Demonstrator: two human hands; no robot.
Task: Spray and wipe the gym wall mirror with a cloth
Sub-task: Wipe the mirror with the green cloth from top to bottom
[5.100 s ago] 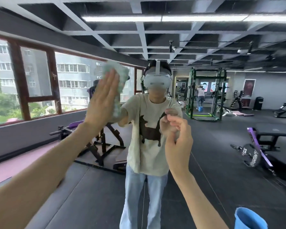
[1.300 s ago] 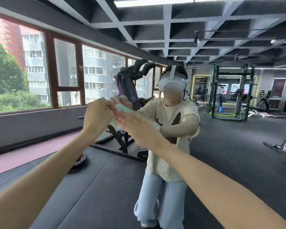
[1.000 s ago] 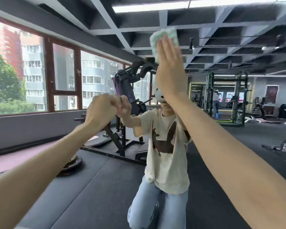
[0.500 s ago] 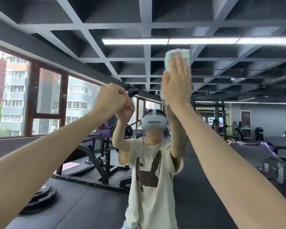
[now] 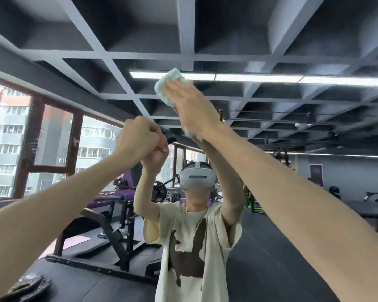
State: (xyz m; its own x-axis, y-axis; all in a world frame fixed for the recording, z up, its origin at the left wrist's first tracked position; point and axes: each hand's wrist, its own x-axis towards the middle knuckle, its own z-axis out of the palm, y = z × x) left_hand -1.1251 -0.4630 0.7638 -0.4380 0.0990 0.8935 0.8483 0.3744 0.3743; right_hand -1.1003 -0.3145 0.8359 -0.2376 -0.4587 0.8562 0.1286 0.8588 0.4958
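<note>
The wall mirror fills the view and reflects me and the gym. High up on the glass, my right hand presses a pale green and white cloth flat with straight fingers. The cloth shows above and left of the fingers, with a bit below the wrist. My left hand is a closed fist against the mirror, lower and to the left, meeting its own reflection. Nothing shows inside the fist. No spray bottle is in view.
My reflection stands straight ahead in the glass. Reflected at left are a purple and black weight machine, weight plates on the floor and large windows. Dark gym floor and more equipment appear at right.
The cloth passed from my left hand to my right. The right hand rose high on the mirror and has now slid slightly left, and my view tilted upward. The left fist stayed on the glass.
</note>
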